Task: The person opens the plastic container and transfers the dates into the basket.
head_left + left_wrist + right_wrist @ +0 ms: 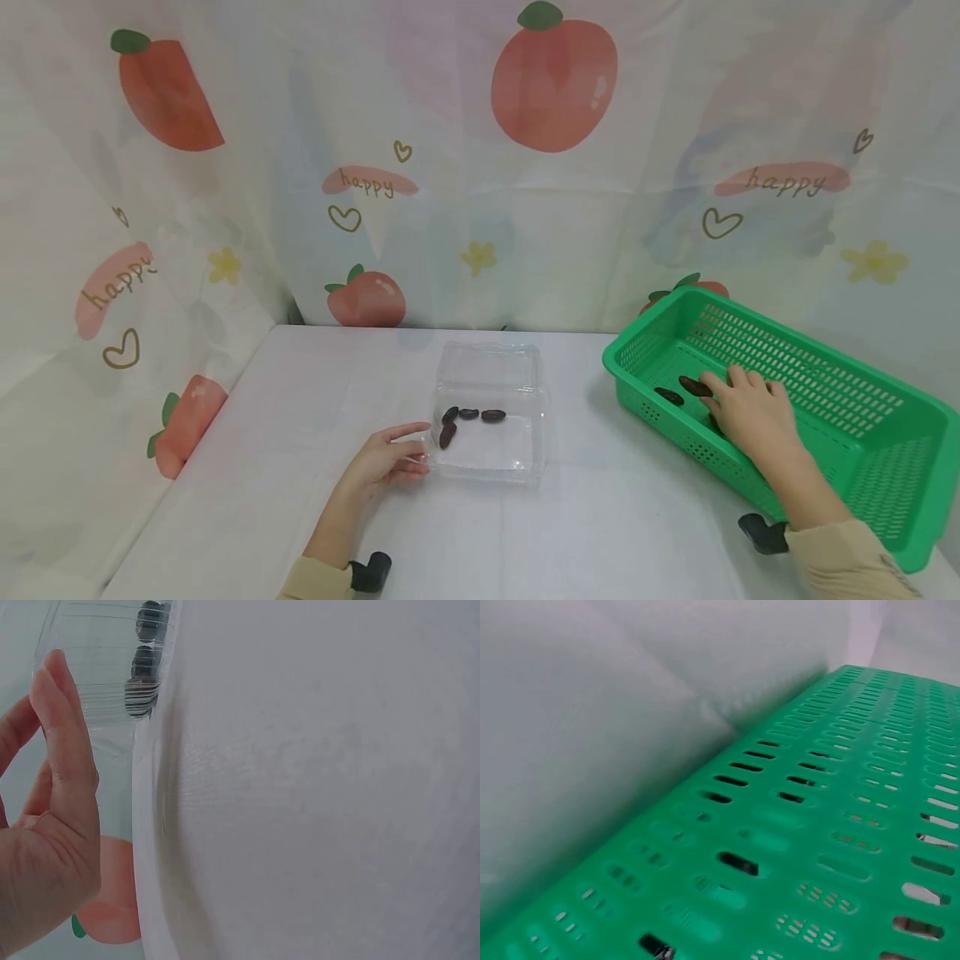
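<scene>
A clear plastic clamshell box (pixel 517 446) lies with its lid folded back. Several dark brown, date-like dried fruits (pixel 492 416) sit at the left and back of its base. My left hand (pixel 386 458) rests its nearly straight fingers against the box's left side; in the left wrist view, the fingers (pixel 67 742) reach its ridged wall. Inside a green basket (pixel 840 350), my right hand (pixel 757 412) pinches the end of a dark date (pixel 694 386) between thumb and forefinger. Another date (pixel 669 397) lies just left of it. The right wrist view shows only the basket's slotted wall (pixel 817 825).
The basket stands at an angle on the right of the white-covered table (pixel 585 533), its long wall between the right forearm and the box. A printed cloth (pixel 442 100) hangs behind and at the left. Black wrist mounts (pixel 371 572) stick out beside both forearms.
</scene>
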Tool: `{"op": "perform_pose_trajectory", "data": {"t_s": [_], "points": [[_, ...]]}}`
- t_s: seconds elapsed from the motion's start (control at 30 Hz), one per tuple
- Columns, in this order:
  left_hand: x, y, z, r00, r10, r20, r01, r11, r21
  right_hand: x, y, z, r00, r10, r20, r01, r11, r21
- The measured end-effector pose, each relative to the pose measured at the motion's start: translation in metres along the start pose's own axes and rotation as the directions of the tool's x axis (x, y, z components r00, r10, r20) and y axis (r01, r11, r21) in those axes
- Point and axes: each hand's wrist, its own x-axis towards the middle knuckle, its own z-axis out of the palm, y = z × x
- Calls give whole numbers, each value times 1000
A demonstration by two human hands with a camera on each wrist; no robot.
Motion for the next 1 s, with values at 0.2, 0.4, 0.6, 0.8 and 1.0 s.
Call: {"op": "perform_pose_trajectory", "data": {"t_s": [0.2,0.4,0.6,0.8,1.0], "points": [[-5,5,1,1000,2,17,-2,1000,-4,-2,1,2,997,5,82,-4,1000,-8],[0,0,-1,1000,4,9,-4,1000,-4,-2,3,6,990,8,140,-9,1000,5],[1,-2,-1,1000,0,-5,0,1000,6,-2,4,8,977,4,214,-9,1000,22],[1,-2,-1,1000,-4,-15,4,1000,8,-2,6,11,976,-1,219,-9,999,46],[2,-1,0,1000,-6,-3,6,1000,9,0,6,10,978,9,209,-21,998,55]]}}
